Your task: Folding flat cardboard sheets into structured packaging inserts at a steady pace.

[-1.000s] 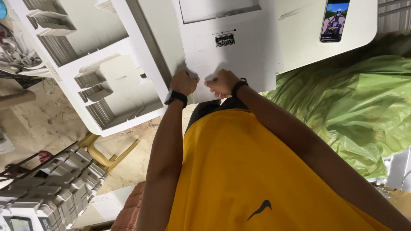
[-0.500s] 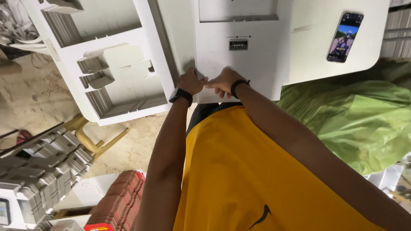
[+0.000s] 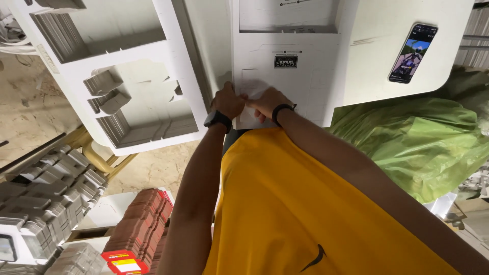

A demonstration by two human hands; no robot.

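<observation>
— Where did we have our hands just then?

— Both were together at the near edge of the white tabletop (image 3: 367, 61). Our left hand (image 3: 227, 100) and right hand (image 3: 266, 103) were pinched onto a small white folded card piece (image 3: 248, 118), fingers curled tight around it, nothing else in either grip. The piece sat right on top of a flat white cardboard sheet (image 3: 285, 46) spread in front of us.

— So what could have gone wrong from there?

— The piece hung partly over the tabletop's edge, above our yellow shirt (image 3: 305, 203). If either grip had slackened, we judged it might drop to the floor. Pressing too hard could also have creased the thin card in the wrong place.

— Anything nearby at risk?

— The phone (image 3: 412, 53) lay near the far right corner, well apart from our hands, but a shove of the sheet could have nudged it toward the green plastic bag (image 3: 423, 142). The white tray of folded boxes (image 3: 142, 102) stood to our left, apart.
</observation>
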